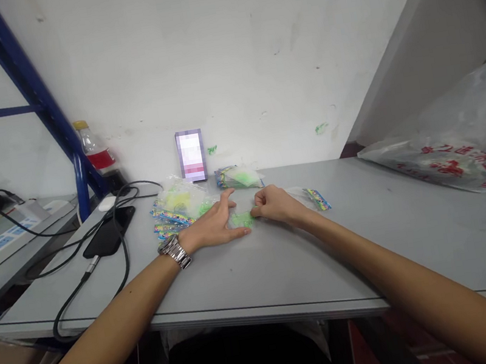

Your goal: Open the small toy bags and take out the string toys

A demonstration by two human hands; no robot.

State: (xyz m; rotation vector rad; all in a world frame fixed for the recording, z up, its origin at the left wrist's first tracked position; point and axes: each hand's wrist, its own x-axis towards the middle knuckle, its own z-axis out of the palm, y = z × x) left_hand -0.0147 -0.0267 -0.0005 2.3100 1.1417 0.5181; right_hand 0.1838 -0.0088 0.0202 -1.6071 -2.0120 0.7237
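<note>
Pinning the green packet (242, 219) flat on the grey table (283, 262), our left hand (213, 225) lies open — steadying it — while our right hand (273, 203), curled closed, pinches its edge.

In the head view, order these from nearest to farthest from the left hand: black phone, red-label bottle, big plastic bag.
1. Black phone, just left of the left hand.
2. Red-label bottle, far left against the wall.
3. Big plastic bag, at the table's right end.
</note>
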